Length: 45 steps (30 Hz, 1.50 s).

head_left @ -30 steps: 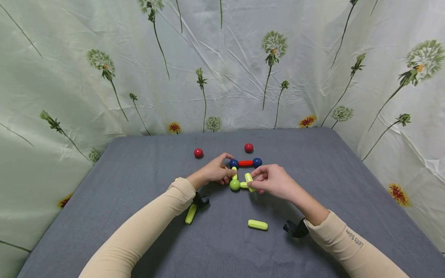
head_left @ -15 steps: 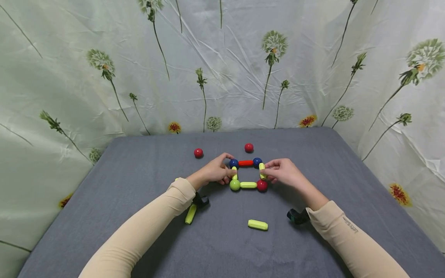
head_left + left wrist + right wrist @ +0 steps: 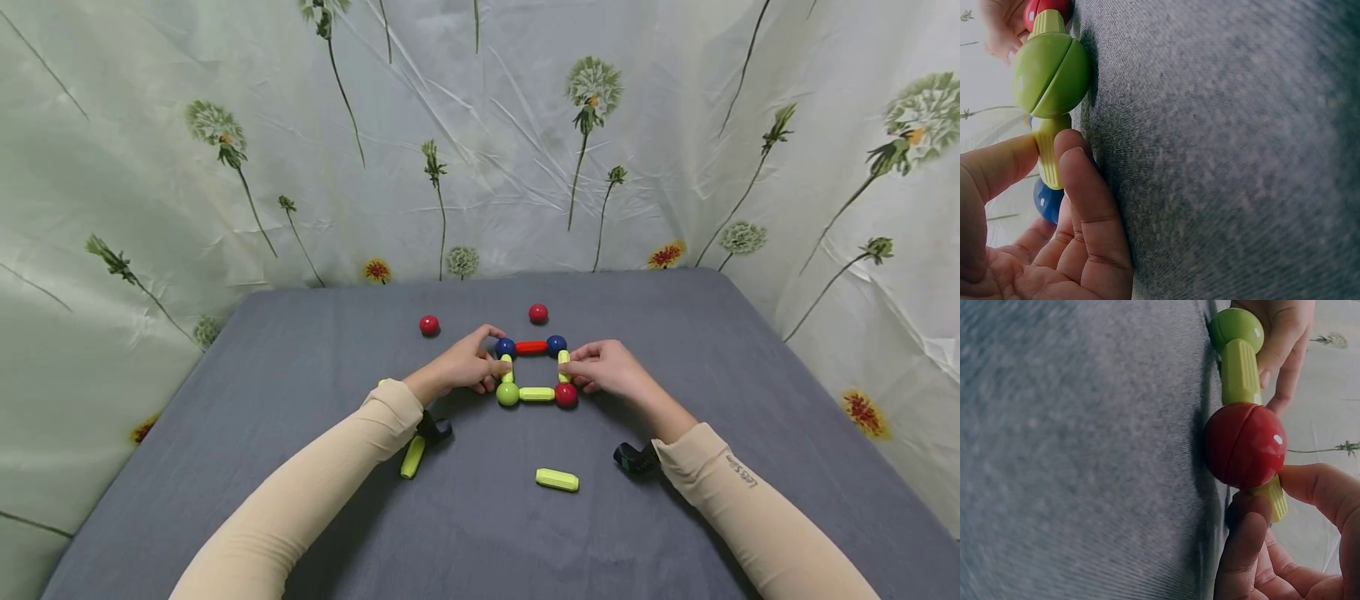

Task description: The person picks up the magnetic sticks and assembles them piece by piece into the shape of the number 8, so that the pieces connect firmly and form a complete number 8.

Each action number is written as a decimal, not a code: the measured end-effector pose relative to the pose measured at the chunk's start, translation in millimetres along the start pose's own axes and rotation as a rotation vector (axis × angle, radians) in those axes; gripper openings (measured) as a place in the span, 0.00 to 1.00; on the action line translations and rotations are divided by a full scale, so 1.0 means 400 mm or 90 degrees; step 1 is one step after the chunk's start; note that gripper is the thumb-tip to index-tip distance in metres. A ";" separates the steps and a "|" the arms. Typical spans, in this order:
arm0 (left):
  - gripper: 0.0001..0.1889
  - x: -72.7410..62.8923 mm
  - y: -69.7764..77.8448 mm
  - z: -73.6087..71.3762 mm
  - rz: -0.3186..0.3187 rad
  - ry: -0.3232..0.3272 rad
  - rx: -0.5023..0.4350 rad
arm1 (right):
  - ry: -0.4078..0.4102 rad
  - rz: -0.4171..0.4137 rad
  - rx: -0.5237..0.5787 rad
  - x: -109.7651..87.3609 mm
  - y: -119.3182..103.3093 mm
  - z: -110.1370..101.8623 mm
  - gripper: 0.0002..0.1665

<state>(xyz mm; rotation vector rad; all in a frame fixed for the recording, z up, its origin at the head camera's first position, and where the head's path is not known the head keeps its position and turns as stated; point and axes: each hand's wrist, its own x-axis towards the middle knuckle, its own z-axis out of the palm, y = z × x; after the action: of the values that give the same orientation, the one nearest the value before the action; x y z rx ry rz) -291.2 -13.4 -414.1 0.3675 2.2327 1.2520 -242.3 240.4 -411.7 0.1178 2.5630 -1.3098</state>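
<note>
Rods and balls form a four-sided frame on the grey cloth. Its far side is a red rod [image 3: 532, 347] between two blue balls [image 3: 506, 347]. Along the near side a yellow-green rod [image 3: 537, 393] joins a green ball [image 3: 1052, 75] to a red ball [image 3: 1245, 445]. My left hand [image 3: 468, 364] pinches the left yellow-green rod [image 3: 1052, 150] between thumb and fingers, its index finger reaching to the left blue ball. With thumb and fingertips my right hand [image 3: 609, 367] pinches the right yellow-green rod [image 3: 1275, 499], which runs between the red ball and the right blue ball [image 3: 557, 344].
Two loose red balls [image 3: 429, 325] lie beyond the frame on the grey table [image 3: 480, 533]. Nearer, a yellow-green rod [image 3: 557, 479] lies front centre and another rod [image 3: 412, 457] sits by the left wrist. A dandelion-printed curtain [image 3: 495, 150] hangs behind.
My right hand has moved right, bringing its yellow-green rod from above the near side to the frame's right side, between the red and blue balls. My left hand has stayed in place.
</note>
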 end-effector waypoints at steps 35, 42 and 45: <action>0.28 -0.002 0.008 -0.001 -0.008 -0.016 -0.001 | -0.014 -0.038 0.046 0.019 0.018 0.000 0.35; 0.28 -0.039 0.051 -0.003 -0.017 -0.023 0.016 | -0.051 -0.063 0.026 0.019 0.016 -0.005 0.38; 0.27 -0.060 0.070 -0.003 -0.016 -0.018 0.015 | -0.059 -0.068 0.023 0.019 0.016 -0.005 0.38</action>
<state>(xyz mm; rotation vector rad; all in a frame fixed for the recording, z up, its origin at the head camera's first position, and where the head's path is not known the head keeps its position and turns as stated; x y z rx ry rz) -273.0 -10.9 -382.0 0.3628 2.2235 1.2001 -248.9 245.6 -417.7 -0.0735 2.4990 -1.3661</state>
